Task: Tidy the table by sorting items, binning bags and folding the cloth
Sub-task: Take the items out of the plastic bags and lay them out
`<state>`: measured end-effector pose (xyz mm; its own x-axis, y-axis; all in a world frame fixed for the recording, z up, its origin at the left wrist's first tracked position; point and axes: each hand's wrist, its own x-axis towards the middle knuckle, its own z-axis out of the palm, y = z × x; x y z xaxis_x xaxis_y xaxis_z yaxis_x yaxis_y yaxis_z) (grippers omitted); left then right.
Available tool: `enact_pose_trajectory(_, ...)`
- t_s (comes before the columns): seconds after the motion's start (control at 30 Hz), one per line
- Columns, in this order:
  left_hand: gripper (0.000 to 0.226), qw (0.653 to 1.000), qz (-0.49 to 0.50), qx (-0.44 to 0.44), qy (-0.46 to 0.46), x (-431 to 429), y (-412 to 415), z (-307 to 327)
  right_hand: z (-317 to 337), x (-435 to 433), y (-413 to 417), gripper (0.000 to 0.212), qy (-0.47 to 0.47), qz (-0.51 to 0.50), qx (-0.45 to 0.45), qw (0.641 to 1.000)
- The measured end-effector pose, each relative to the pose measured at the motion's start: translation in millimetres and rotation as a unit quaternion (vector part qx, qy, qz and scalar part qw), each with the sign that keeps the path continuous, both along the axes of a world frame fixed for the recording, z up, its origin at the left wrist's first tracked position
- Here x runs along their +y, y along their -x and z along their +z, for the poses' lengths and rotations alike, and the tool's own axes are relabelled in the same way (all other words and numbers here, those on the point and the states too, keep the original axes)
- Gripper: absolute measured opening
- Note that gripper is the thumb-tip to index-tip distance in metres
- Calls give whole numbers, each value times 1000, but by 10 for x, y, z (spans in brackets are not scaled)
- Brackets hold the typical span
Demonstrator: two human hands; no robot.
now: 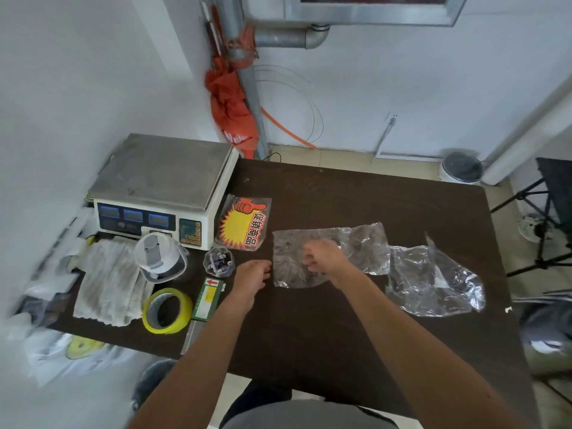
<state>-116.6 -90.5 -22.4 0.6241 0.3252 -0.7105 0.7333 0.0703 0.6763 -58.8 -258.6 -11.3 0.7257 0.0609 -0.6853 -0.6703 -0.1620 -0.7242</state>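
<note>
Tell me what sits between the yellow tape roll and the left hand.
The green box lies between the tape roll and the left hand, head view.

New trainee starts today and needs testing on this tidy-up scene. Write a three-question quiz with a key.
1. True or false: the yellow tape roll lies on the table, beside the white cloth.
2. The right hand is on: A) the flat clear bag, B) the scale, C) the white cloth.
3. Name the thing lying just right of that bag.
Key: 1 true; 2 A; 3 the crumpled clear bag.
</note>
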Motion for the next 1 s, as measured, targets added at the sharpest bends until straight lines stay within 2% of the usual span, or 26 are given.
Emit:
enact_pose_trajectory(0.3, 17, 999, -2, -51, 1, -381, 162, 97, 160, -544, 291, 17, -46, 20, 21, 999)
enact_pose_trajectory(0.57, 21, 998, -21, -66, 1, -731, 445, 109, 99, -950, 515, 15, -19, 51, 3, 998)
enact_pose_trajectory(0.8, 24, 998, -17, -58, -1, -710, 731, 140, 57, -920, 701, 13, -23, 69, 27, 997)
enact_pose_trajectory(1.0, 22, 998, -10, -67, -1, -532, 897, 259, 105, -680, 811, 22, -8, 95, 25, 995)
